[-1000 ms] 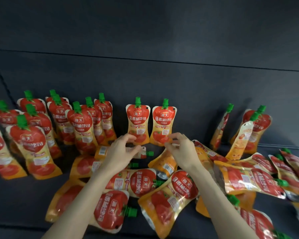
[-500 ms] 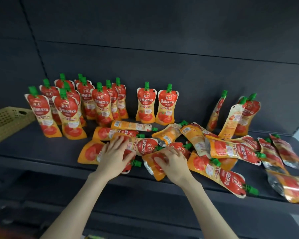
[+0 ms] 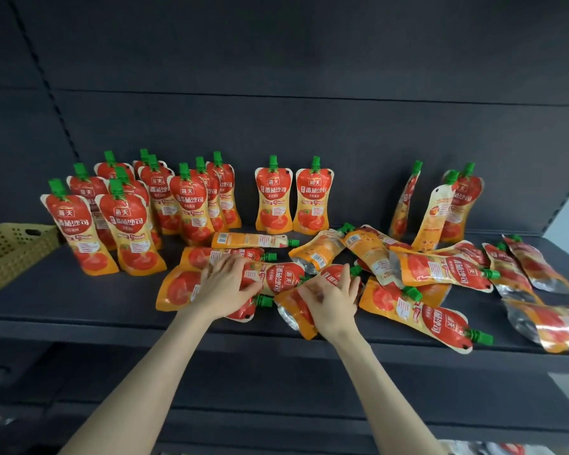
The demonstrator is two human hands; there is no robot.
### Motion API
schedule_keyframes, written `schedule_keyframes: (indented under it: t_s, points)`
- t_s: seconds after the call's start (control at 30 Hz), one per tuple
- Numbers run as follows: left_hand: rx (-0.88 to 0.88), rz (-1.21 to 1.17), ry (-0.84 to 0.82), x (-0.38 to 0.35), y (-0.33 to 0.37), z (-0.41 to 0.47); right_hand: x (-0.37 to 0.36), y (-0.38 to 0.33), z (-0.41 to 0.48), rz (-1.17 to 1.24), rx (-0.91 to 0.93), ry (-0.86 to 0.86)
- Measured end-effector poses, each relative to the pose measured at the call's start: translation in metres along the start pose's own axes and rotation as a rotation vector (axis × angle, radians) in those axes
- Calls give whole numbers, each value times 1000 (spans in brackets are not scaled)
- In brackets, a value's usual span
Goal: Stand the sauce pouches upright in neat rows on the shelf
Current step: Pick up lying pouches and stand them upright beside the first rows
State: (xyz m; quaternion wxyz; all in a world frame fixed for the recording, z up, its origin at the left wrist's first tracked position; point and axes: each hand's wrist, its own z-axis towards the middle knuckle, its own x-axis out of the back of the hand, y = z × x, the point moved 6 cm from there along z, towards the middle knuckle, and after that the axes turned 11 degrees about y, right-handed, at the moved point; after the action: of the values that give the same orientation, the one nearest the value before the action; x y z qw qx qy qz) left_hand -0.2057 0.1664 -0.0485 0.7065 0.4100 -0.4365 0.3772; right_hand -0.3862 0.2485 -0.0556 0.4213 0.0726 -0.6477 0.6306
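Observation:
Red and orange sauce pouches with green caps fill a dark shelf (image 3: 63,300). Several stand in rows at the left (image 3: 128,224). Two more stand side by side at the back middle (image 3: 273,205). Three lean against the back wall at the right (image 3: 440,208). Many lie flat in a heap across the middle and right (image 3: 440,270). My left hand (image 3: 225,287) rests with spread fingers on a flat pouch (image 3: 280,279). My right hand (image 3: 332,300) rests with spread fingers on another flat pouch (image 3: 293,315) at the shelf's front.
A tan perforated basket (image 3: 10,247) sits at the shelf's left end. The dark back panel (image 3: 309,133) rises behind the pouches. The shelf's front edge (image 3: 112,330) runs just below my hands, with a lower shelf beneath it.
Both hands dropped from the two upright middle pouches to the flat pouches at the front. The view pulled back, bringing in the basket and the front edge.

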Motion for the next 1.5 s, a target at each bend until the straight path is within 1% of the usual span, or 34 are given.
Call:
schedule_keyframes:
  t_s: [0.1,0.17,0.23,0.27,0.37,0.43,0.5,0.57,0.63,0.67,0.8,0.9,0.97,1.07,1.13,1.3,1.5]
  points:
    - [7,68,-97,-1,-6,7,-5,-1,4,64,-6,32]
    - [-13,131,-105,-1,-9,13,-6,1,6,140,-33,33]
    - [-33,138,-105,-1,-9,17,-4,4,4,161,-112,49]
    - [-39,124,-107,-1,-9,18,-2,6,2,121,-152,70]
    - [-48,86,-135,-3,-10,19,2,5,-5,-132,-220,98]
    - [-62,62,-132,-3,-11,19,-1,3,-7,-168,-227,92]
    - [-79,45,-96,-1,-11,20,-4,2,-4,-112,-189,94]
    - [-86,56,-67,2,-11,21,-5,1,-2,-1,-139,83]
    - [-72,74,-67,2,-14,24,-2,-1,-1,118,-128,59]
    - [-63,75,-76,0,-15,24,-1,-1,-2,137,-137,56]
    - [-73,43,-99,-9,-14,21,1,3,-2,-19,-226,112]
    - [-74,8,-14,-7,-15,23,-1,3,1,-82,-261,127]
    - [-70,-19,47,-5,-16,24,-2,5,5,-6,-264,148]
    - [-41,-92,116,-1,-17,24,-1,6,6,221,-282,181]
    - [-20,-146,161,2,-17,23,-2,7,7,321,-278,187]
    - [-31,-248,274,9,-17,18,-4,10,8,626,-312,223]
    - [37,-433,377,23,-11,17,6,-6,19,641,-163,172]
